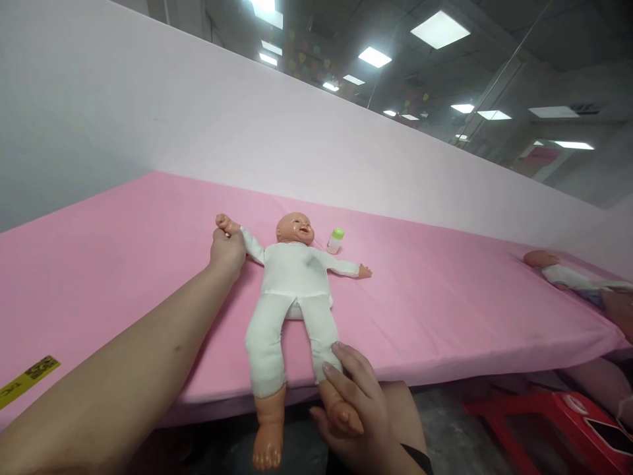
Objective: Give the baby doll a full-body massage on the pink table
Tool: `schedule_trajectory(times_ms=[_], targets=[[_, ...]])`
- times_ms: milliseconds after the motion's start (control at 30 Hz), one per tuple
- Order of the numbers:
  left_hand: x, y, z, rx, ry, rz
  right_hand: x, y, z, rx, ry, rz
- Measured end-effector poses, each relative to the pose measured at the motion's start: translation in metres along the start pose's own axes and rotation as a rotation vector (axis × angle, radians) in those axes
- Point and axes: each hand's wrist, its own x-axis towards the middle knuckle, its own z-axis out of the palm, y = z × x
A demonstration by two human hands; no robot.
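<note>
A baby doll (pixel 297 272) in a white cloth top and trousers lies on its back on the pink-covered table (pixel 435 297), arms spread. Its legs hang past the near edge. My left hand (pixel 228 252) is closed around the doll's wrist on the left, with the small plastic fist showing above my fingers. Around the doll's lower leg on the right is my right hand (pixel 364 401), fingers over the shin and thumb below, beside the bare foot (pixel 345 419). A small bottle with a green cap (pixel 335 241) stands by the doll's head.
A pale wall panel (pixel 237 125) with glass above borders the table's back. Far right lies another doll (pixel 558 272), with another person's arm (pixel 618 310) close by. Below is a red stool (pixel 548 422) with a phone (pixel 610 435). A yellow label (pixel 30 381) sticks at left.
</note>
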Motion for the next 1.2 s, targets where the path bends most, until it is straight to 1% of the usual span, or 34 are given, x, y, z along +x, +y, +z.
schedule_trajectory(times_ms=[100, 200, 233, 300, 367, 433, 500, 600, 667, 767, 900, 967, 1067, 1200], targets=[[-0.018, 0.008, -0.001, 0.152, -0.072, 0.239, 0.014, 0.003, -0.008, -0.027, 0.027, -0.007], [-0.04, 0.022, 0.002, 0.322, -0.242, 0.526, 0.032, 0.009, -0.011, -0.042, 0.067, -0.017], [-0.046, 0.026, 0.003, 0.378, -0.299, 0.597, 0.039, 0.011, -0.011, -0.035, 0.084, -0.024], [-0.056, 0.031, 0.007, 0.491, -0.396, 0.705, 0.054, 0.017, -0.007, -0.013, 0.118, -0.034], [-0.062, 0.033, 0.01, 0.587, -0.464, 0.787, 0.069, 0.024, -0.002, -0.009, 0.154, -0.028], [-0.065, 0.033, 0.011, 0.644, -0.51, 0.857, 0.083, 0.033, 0.004, -0.017, 0.19, -0.02], [-0.067, 0.033, 0.01, 0.672, -0.536, 0.89, 0.097, 0.041, 0.011, -0.021, 0.195, -0.022], [-0.069, 0.034, 0.008, 0.705, -0.55, 0.89, 0.113, 0.053, 0.023, -0.002, 0.096, -0.004], [-0.069, 0.035, 0.007, 0.726, -0.546, 0.885, 0.119, 0.059, 0.031, 0.022, 0.024, 0.049], [-0.07, 0.035, 0.007, 0.736, -0.546, 0.88, 0.122, 0.062, 0.04, 0.067, -0.016, 0.142], [-0.07, 0.035, 0.008, 0.71, -0.557, 0.84, 0.119, 0.059, 0.04, 0.132, -0.057, 0.175], [-0.067, 0.035, 0.008, 0.659, -0.532, 0.775, 0.116, 0.057, 0.037, 0.167, -0.061, 0.195], [-0.056, 0.033, 0.004, 0.523, -0.467, 0.648, 0.108, 0.052, 0.03, 0.189, -0.047, 0.218], [-0.034, 0.024, -0.001, 0.384, -0.342, 0.39, 0.089, 0.036, 0.015, 0.21, 0.011, 0.179]])
